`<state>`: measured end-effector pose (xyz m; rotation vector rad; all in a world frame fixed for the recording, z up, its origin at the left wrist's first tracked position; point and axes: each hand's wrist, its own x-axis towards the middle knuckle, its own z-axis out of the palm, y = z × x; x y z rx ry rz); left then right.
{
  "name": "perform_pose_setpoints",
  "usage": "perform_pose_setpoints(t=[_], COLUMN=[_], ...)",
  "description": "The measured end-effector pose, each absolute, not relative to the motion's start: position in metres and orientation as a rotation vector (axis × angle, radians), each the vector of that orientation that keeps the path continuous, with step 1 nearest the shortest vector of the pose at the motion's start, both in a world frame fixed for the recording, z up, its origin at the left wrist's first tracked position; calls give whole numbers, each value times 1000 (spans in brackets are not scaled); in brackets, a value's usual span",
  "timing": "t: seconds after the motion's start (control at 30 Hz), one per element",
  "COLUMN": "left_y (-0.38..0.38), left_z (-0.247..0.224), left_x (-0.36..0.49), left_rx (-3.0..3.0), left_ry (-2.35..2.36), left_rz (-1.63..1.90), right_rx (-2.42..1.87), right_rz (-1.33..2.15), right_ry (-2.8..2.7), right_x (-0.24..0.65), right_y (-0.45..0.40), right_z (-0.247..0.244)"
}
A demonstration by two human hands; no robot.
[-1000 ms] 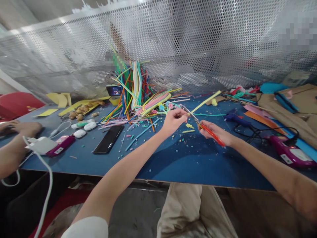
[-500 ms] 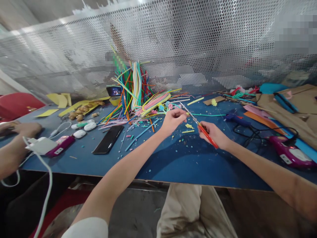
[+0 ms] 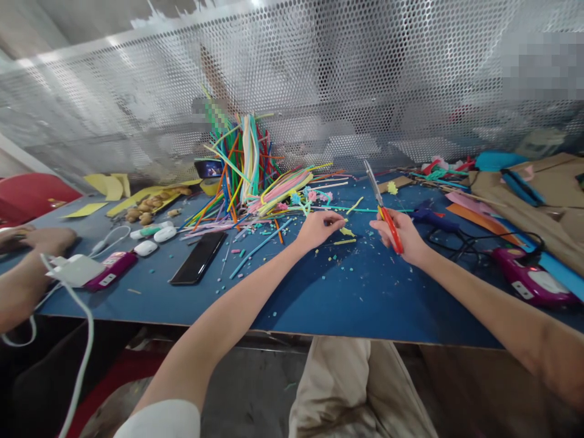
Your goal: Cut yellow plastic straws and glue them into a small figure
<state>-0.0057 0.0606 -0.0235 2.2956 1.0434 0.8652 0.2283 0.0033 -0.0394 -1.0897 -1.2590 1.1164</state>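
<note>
A perforated metal screen rises behind a blue table that runs across the middle of the frame. At the far left, another person's forearm lies near a white adapter and a purple power strip. Right of these, a black phone lies flat, with a bundle of coloured pipe cleaners standing behind it. Near the centre, the left hand has its thumb and forefinger curled close together; whether they pinch anything cannot be told. Just beside its fingertips lies a yellow fuzzy piece. Right of centre, the right hand has its fingers closed around red-handled scissors, blades pointing up. Farther right are a dark blue glue gun and a purple power block.
</note>
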Motion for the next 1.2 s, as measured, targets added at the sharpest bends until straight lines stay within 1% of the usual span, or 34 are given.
perform_pose_setpoints(t=[0.17,0.3,0.5,0.8,1.07,1.13,1.2], left_y=[59,57,55,36,41,47,55], left_z=[-28,-28,-18,-12,2,5,7], left_x=[-5,-3,1,26,31,27,20], left_rx=[2583,2676,2548,2267,2412,2516,2677], left_ry=[1204,1254,1011,900,906,904,928], left_rz=[741,772,958,995,905,838,681], right_rx=[-1142,-1193,-1159,-922,-978,-989,-992], right_rz=[1100,1010,982,994,934,943,978], right_ry=[-1287,-1323,-1292,-1307,-1281,-1248,-1196], right_x=[227,227,223,211,218,219,221], right_y=[4,4,3,-1,4,6,9], right_z=[-40,-41,-41,-32,-36,-37,-38])
